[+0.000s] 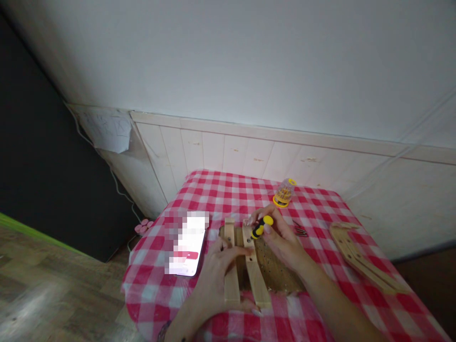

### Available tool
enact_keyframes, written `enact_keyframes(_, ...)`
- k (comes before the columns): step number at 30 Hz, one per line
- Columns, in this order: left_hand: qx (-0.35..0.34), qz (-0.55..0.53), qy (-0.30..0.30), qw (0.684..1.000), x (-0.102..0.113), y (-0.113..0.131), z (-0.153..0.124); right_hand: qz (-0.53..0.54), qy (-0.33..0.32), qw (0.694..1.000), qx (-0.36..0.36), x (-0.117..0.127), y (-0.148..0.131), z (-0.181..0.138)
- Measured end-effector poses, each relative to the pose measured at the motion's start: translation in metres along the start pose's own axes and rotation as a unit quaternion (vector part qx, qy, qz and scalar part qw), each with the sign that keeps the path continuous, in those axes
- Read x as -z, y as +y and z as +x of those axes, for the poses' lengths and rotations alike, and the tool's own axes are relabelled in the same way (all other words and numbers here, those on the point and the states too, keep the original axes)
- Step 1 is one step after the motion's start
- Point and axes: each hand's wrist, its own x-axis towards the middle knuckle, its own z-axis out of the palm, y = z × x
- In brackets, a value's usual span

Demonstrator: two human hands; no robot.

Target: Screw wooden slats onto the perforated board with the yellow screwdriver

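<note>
My right hand [280, 235] is closed around a yellow and black screwdriver [262, 227]. The tool slants down to a hole near the far end of a curved wooden piece [257, 280]; whether its tip sits in a screw is too small to tell. My left hand [217, 266] grips a second wooden piece [232, 285] that lies alongside, with fingers reaching toward the curved one. Both pieces rest on a worn brown board [276, 270] with small holes in it.
A red and white checked cloth [228, 190] covers the table. Left of my hands lies a lit phone [190, 247]. Further back stands a clear bit case with a yellow base [284, 194]. Several screws [301, 231] and more curved wooden pieces [363, 259] lie to the right.
</note>
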Motion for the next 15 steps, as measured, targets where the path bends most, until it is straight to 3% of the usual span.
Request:
enact_keyframes(2, 0.028, -0.007, -0.003, 1.0, 0.0004, 0.0012, -0.0008, 0.023, -0.005, 1.0, -0.004, -0.0012, -0.0007, 0.0008)
enact_keyframes(8, -0.008, -0.015, -0.029, 0.999, 0.0003, 0.0012, 0.0021, 0.055, -0.017, 0.998, -0.018, -0.0048, -0.0015, 0.001)
enact_keyframes(15, 0.0, -0.023, -0.033, 0.999, 0.003, 0.0047, 0.0046, 0.047, 0.004, 0.998, -0.031, -0.0059, -0.001, 0.001)
